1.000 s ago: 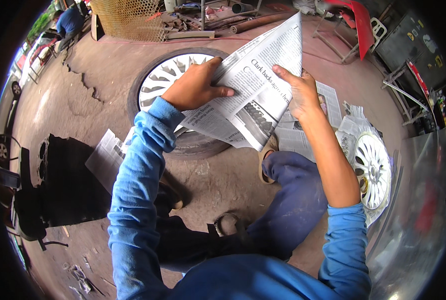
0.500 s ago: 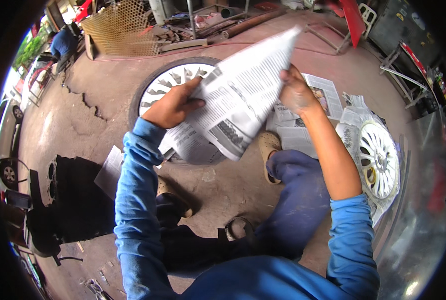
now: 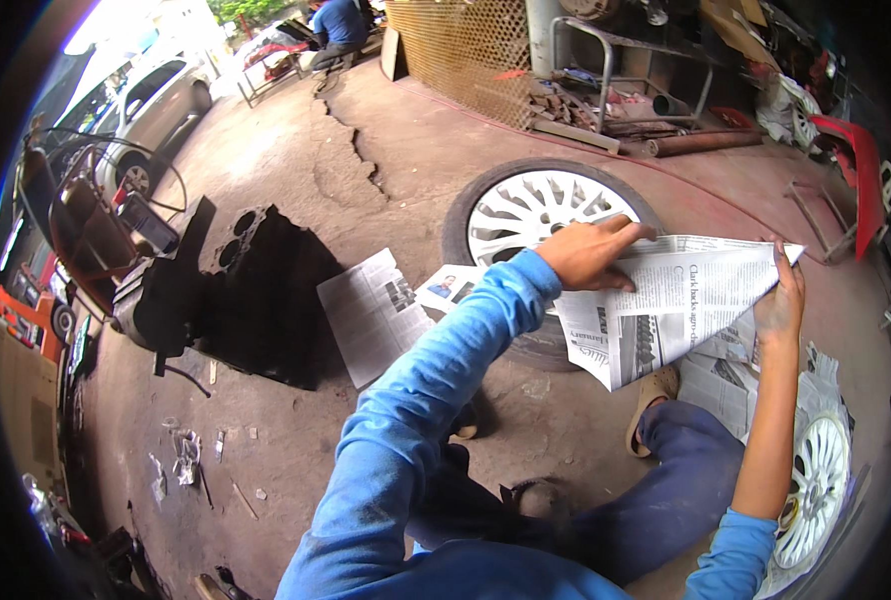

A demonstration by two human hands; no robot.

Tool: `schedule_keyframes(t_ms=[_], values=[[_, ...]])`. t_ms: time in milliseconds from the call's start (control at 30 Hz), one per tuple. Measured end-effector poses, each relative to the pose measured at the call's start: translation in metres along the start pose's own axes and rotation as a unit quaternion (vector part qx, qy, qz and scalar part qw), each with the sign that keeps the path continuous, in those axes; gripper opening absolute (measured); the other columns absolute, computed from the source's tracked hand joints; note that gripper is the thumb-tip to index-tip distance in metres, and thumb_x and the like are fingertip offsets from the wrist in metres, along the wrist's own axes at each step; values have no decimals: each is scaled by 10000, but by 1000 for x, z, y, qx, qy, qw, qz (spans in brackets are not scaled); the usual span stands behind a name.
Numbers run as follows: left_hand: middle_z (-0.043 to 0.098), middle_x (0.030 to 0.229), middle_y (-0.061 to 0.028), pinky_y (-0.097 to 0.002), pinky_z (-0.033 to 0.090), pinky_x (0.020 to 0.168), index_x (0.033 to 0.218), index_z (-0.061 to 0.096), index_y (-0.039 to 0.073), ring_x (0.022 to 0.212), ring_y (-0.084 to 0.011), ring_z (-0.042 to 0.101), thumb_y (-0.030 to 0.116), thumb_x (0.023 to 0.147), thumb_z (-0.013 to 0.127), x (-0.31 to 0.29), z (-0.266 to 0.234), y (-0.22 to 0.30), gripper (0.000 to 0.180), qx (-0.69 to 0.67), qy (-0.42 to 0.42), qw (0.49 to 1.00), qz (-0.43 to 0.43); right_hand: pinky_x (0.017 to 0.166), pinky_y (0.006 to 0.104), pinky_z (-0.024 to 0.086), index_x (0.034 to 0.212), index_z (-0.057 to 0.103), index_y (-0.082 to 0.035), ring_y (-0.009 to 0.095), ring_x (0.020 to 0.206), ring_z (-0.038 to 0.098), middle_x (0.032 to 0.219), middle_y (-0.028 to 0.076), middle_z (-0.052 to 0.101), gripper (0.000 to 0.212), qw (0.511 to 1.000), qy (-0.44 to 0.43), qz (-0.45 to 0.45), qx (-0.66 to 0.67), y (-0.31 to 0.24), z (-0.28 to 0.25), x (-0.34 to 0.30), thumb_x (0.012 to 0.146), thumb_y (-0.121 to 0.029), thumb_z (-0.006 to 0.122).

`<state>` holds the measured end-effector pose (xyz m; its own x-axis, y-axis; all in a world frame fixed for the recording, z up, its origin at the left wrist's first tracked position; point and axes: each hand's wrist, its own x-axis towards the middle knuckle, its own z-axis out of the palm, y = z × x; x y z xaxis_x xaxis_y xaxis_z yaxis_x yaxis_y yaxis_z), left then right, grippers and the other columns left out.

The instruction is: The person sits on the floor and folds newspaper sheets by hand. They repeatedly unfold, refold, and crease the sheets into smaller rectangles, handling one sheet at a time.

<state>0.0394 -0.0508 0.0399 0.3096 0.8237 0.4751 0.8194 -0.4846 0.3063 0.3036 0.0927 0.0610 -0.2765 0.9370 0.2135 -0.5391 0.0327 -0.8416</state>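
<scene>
Head view: left hand [image 3: 591,254] grips the newspaper [image 3: 656,298] at its upper left, right hand [image 3: 782,302] pinches its pointed tip, by the wheel's [image 3: 531,208] near right edge; one fold looks done, lower edges unfinished.

tyred wheel [image 3: 538,208], newspapers [image 3: 371,318] on floor [image 3: 266,150]

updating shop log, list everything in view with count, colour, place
folded newspaper: one, white, centre right
loose tyre: one, black, centre
rims: two, white, in tyre and lower right
loose newspaper: several, grey, beside tyre
block: one, black, left
mesh: one, tan, top
long pipe: one, brown, top right
panel: one, red, far right
car: at least one, silver, upper left
co-worker: one, in blue, far back
debris: several, mixed, lower left
clog: at least one, tan, centre
left grip: one, blue-sleeved, newspaper's left
right grip: one, blue-sleeved, newspaper's right
</scene>
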Motion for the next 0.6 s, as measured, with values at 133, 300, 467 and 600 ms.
schedule_keyframes(t_ms=[133, 300, 467, 600], values=[[597, 882, -154, -397, 491, 649, 1028, 548, 64, 762, -349, 606, 392, 680, 713, 0, 7, -8, 507, -19, -4, 1000, 15, 857, 321, 434, 1055, 521, 28, 206, 926, 559, 967, 97, 580, 283, 1000, -15, -25, 4, -3, -10, 1, 832, -132, 593], [606, 773, -202, -358, 485, 650, 989, 585, -32, 739, -342, 609, 286, 775, 657, 0, 11, -6, 390, -55, -47, 997, -6, 845, 316, 433, 1037, 539, -13, 172, 915, 556, 951, 74, 584, 229, 997, -53, -57, 23, -1, -10, 1, 842, -133, 549], [521, 697, -213, -457, 422, 599, 848, 470, 1, 668, -406, 538, 203, 856, 503, 6, 8, 7, 204, -19, -66, 997, -24, 731, 224, 403, 971, 585, -15, 78, 773, 509, 868, 0, 577, 201, 990, 16, -137, -30, 0, -9, 2, 835, -161, 604], [510, 709, -210, -448, 421, 572, 828, 430, 7, 662, -415, 533, 129, 831, 517, 4, 12, 15, 151, 19, -18, 1000, -14, 717, 207, 403, 957, 598, -7, 69, 766, 500, 836, -5, 574, 213, 991, -30, -132, 5, -1, -6, -3, 876, -201, 567]])
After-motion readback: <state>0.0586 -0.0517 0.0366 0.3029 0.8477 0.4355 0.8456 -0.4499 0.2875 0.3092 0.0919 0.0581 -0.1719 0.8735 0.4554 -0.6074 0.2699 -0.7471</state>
